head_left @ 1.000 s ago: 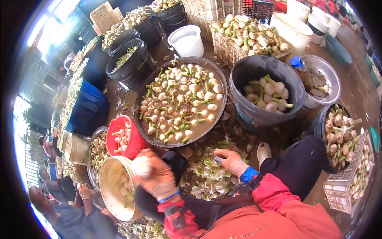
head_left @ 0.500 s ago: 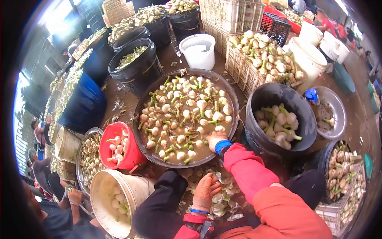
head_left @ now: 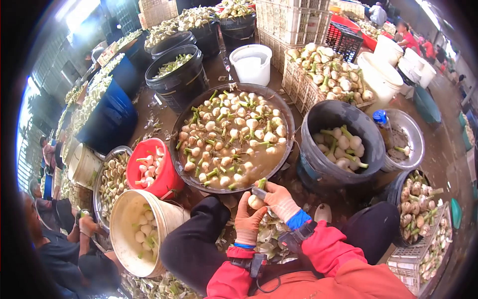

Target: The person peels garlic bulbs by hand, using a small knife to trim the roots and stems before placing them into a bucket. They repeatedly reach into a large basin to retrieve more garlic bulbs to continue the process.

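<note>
A garlic bulb (head_left: 256, 202) with a green stem is held between my two hands, just in front of the basin. My left hand (head_left: 248, 220), in an orange-tinted glove, is closed round the bulb from the left. My right hand (head_left: 282, 201), gloved too, is closed at the stem, and a small grey blade, apparently a knife (head_left: 259, 192), shows at its fingertips; its handle is hidden. Beyond them stands the wide dark basin (head_left: 175, 164) of murky water, with many garlic bulbs (head_left: 234, 133) floating in it.
Right of the basin is a black bucket (head_left: 311, 149) holding trimmed garlic. To the left stand a red tub (head_left: 164, 184) and a cream bucket (head_left: 172, 219) with bulbs. Peelings (head_left: 259, 234) litter the floor between my legs. A co-worker (head_left: 64, 254) sits at left.
My right hand has come back out of the basin to my left hand. A garlic bulb is now between them, and my left hand has risen and closed on it.
</note>
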The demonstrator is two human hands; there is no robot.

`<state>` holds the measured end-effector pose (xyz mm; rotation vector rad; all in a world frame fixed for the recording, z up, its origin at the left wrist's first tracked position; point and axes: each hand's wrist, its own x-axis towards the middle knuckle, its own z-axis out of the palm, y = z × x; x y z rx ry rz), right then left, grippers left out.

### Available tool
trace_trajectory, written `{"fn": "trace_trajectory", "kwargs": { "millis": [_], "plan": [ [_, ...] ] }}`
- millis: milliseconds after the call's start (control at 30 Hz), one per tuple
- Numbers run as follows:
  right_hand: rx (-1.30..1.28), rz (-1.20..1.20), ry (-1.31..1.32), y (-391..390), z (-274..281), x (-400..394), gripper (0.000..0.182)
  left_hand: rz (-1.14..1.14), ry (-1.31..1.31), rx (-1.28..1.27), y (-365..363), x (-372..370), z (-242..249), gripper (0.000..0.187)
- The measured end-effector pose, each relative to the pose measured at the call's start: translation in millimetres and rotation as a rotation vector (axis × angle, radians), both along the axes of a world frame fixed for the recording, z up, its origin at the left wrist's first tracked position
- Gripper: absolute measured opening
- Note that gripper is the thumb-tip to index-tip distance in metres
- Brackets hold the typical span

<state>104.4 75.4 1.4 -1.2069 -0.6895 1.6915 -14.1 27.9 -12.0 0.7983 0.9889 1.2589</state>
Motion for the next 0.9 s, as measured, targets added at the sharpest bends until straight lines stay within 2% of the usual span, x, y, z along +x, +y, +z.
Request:
{"fn": "trace_trajectory", "kwargs": {
  "millis": [133,233,267,333,400,467,500,533,567,600,667,700,733,800,833,867,900],
  "plan": [
    [0.208,-0.059,-0.007,-40,26,16,0.034,-0.036,-0.008,0.04,-18,-3,18,0.066],
    [0.227,-0.007,-0.382,-57,36,22,0.041,-0.07,0.181,0.1,-29,1,19,0.062],
    [0.232,-0.019,-0.379,-61,35,23,0.041,-0.08,0.185,0.107,-32,2,17,0.062],
    [0.278,-0.048,-0.475,-68,28,22,0.04,-0.022,0.804,0.396,-37,2,15,0.065],
    [0.307,-0.088,-0.566,-74,26,22,0.037,-0.016,0.878,0.429,-43,6,28,0.065],
    [0.36,-0.078,-0.661,-77,23,24,0.036,-0.091,0.179,0.103,-48,9,35,0.063],
    [0.36,-0.079,-0.658,-79,22,24,0.036,-0.092,-0.069,-0.129,-46,8,40,0.058],
    [0.382,-0.104,-0.525,-81,22,24,0.034,-0.158,-0.402,-0.174,-47,5,40,0.051],
    [0.402,-0.128,-0.389,-82,22,23,0.032,-0.172,-0.594,-0.229,-47,4,39,0.05],
    [0.4,-0.127,-0.385,-83,22,24,0.032,-0.183,-0.784,-0.284,-47,3,37,0.048],
    [0.356,-0.054,-0.35,-83,29,28,0.031,-0.186,-0.78,-0.322,-47,2,29,0.051],
    [0.19,-0.073,0.016,-87,46,29,0.031,-0.19,-0.78,-0.36,-46,2,24,0.054],
    [0.188,-0.073,0.018,-86,43,29,0.031,-0.189,-0.778,-0.363,-44,0,19,0.054],
    [0.218,0.107,-0.184,-83,32,32,0.031,-0.215,-0.544,-0.344,-42,-1,15,0.055],
    [0.12,-0.005,0.068,-84,17,26,0.03,-0.27,-0.471,-0.275,-43,0,15,0.062],
    [0.116,-0.011,0.071,-84,14,26,0.03,-0.274,-0.468,-0.281,-44,3,17,0.062],
    [0.083,-0.102,0.136,-84,12,25,0.025,-0.227,-0.13,-0.152,-46,7,18,0.068]
  ]
}}
